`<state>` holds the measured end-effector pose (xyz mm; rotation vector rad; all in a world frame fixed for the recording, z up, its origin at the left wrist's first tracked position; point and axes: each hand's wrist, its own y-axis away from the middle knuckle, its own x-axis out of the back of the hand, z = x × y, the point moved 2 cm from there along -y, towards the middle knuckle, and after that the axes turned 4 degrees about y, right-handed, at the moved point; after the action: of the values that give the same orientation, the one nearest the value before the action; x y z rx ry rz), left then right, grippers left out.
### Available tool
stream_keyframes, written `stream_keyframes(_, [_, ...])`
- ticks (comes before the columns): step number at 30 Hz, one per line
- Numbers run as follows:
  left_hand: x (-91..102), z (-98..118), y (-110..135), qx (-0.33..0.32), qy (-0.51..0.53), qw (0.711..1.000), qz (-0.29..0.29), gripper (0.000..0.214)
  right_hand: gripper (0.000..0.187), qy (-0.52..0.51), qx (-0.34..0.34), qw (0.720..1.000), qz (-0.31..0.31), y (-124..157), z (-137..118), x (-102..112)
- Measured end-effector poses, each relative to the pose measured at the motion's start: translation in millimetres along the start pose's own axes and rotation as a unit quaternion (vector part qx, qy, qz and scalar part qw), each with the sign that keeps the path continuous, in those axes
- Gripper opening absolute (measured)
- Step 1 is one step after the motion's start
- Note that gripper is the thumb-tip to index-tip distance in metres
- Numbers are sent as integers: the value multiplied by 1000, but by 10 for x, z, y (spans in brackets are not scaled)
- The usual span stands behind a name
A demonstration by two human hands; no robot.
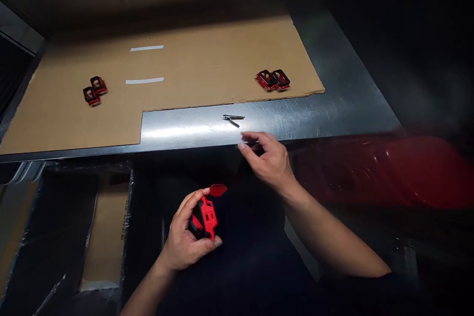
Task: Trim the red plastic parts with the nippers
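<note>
My left hand [188, 232] is wrapped around a red and black plastic part [209, 217], held below the bench's front edge. A flat red flap [218, 190] sticks out at its top, beside my fingertips. My right hand [268, 158] hovers at the bench edge, thumb and forefinger curled with a small gap between their tips. Just beyond those tips, a small metal tool with two splayed legs [233, 119] lies on the bare metal; its exact kind is too small to make out.
Cardboard [200, 69] covers much of the metal bench [177, 126]. On it lie red and black frames at left [95, 91] and right [273, 80], plus two white tape strips [144, 81]. A plastic-lined bin [59, 227] stands lower left; a red, blurred object [425, 170] sits right.
</note>
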<state>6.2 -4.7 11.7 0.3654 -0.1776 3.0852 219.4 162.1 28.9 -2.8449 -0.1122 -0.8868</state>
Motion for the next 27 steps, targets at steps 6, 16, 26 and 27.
stream_keyframes(6, [-15,-44,62,38,144,988,48,85,61,258,68,963,40,-539,221,-37])
stream_keyframes(16, [-52,-30,51,23,199,978,54,83,44,251,51,965,61,-625,240,-101])
stream_keyframes(26, [-15,42,70,-8,83,996,42,84,23,36,53,998,-2,-142,8,169])
stream_keyframes(27, [-10,80,62,-15,52,998,42,83,22,8,100,994,-34,38,-64,204])
